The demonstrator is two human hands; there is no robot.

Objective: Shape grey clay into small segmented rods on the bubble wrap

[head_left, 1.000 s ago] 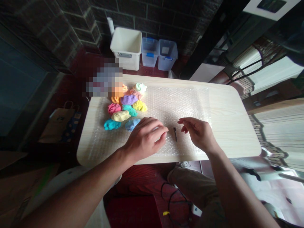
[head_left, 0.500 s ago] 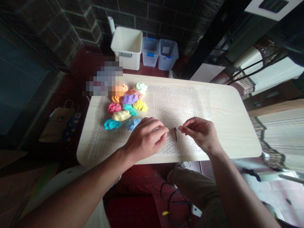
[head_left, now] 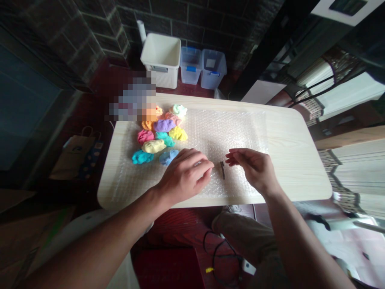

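A thin dark strip (head_left: 223, 170) lay flat on the bubble wrap (head_left: 207, 124), in the gap between the person's two hands and towards the near edge of the surface (head_left: 288, 160). Its long axis ran almost straight away from the person, the far end leaning slightly to the left; that end looked thicker, with a short bit on its right side, while the near end was narrow and plain. The left hand (head_left: 185, 176) hung palm down to the left of it, fingers bent and thumb tucked below; whether it gripped anything could not be told. The right hand (head_left: 255, 166) was just to the right of the strip's far end, fingers loosely curled towards it and apart from it, and whether something small was pinched there could not be told either. The strip itself was uncovered, flanked closely by both hands. Beyond the left hand, which partly hid a blue lump (head_left: 167, 157), soft-looking lumps crowded the left part of the wrap: teal (head_left: 142, 157), cream (head_left: 153, 146), pinkish red (head_left: 145, 137), yellow (head_left: 178, 133) and purple (head_left: 164, 125) among them. Past the far edge stood a white bin (head_left: 164, 79) and two clear boxes (head_left: 190, 75).
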